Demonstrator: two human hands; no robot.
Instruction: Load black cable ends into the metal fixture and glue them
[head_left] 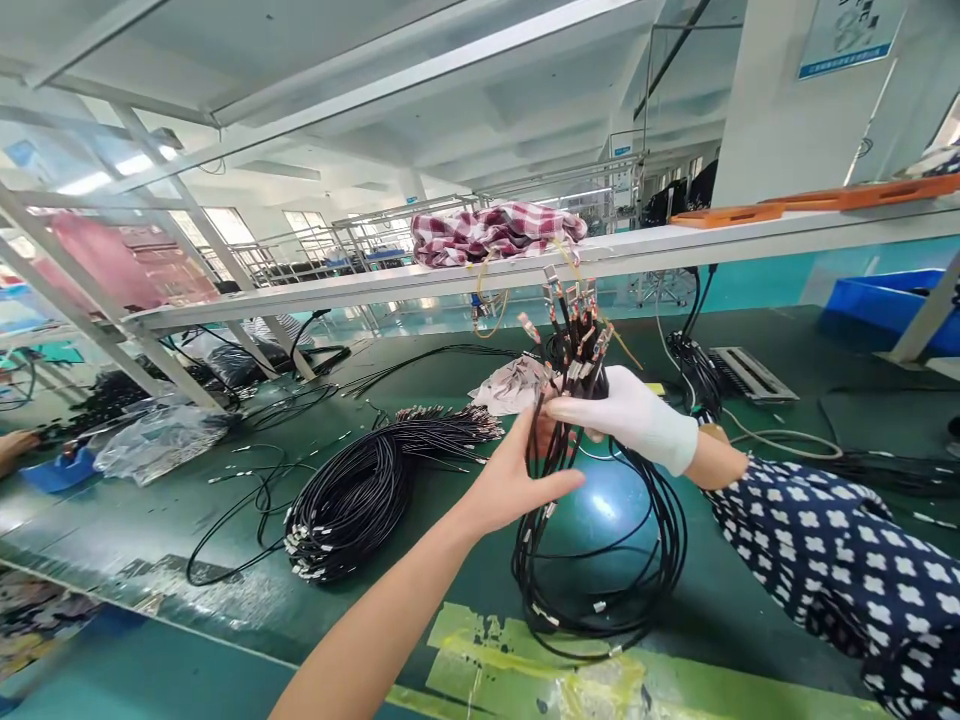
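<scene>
A looped bundle of black cables (667, 520) hangs upright over the bench, its bare metal-tipped connectors (577, 330) fanned out at the top. My right hand (637, 415), in a white glove, is closed around the bundle just below those ends. My left hand (506, 480) is bare and rests against the bundle's left side. Its thumb sticks out to the right, apart from the cables, while its fingers reach behind them and are partly hidden. To the left, a thick coil of black cables (352, 490) lies on the green bench mat (247, 540).
Crumpled pale paper (510, 385) lies behind my left hand. A shelf (315, 298) crosses above the bench, bearing a checked cloth (499, 235) and orange trays (832, 198). At right are a slotted metal block (752, 375) and a blue bin (885, 305). Another person's hand (19, 443) shows at far left.
</scene>
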